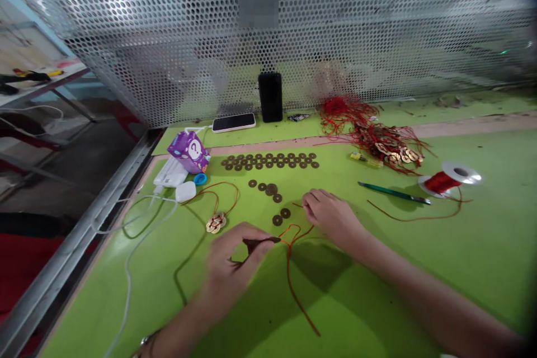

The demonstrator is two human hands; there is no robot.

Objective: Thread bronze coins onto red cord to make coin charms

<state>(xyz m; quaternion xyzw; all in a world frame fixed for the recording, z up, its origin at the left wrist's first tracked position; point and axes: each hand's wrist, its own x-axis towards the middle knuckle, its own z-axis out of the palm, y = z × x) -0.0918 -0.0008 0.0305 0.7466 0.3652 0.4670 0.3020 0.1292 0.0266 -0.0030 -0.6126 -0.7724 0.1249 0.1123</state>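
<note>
My left hand (232,260) pinches a dark round coin (262,241) on a red cord (293,274) that loops and trails toward me over the green table (461,268). My right hand (331,215) rests fingers-down on the table next to the cord's far end, close to two loose coins (281,216). More brown coins (265,187) lie just beyond, and a double row of coins (271,161) sits farther back. A finished coin knot on a red cord (216,222) lies to the left.
A spool of red cord (447,179) and a green pen (394,193) lie at right. A pile of red-corded coin pieces (377,134) sits behind. At left are a purple box (189,151), white chargers with cables (172,179), a phone (234,122), a black box (271,96).
</note>
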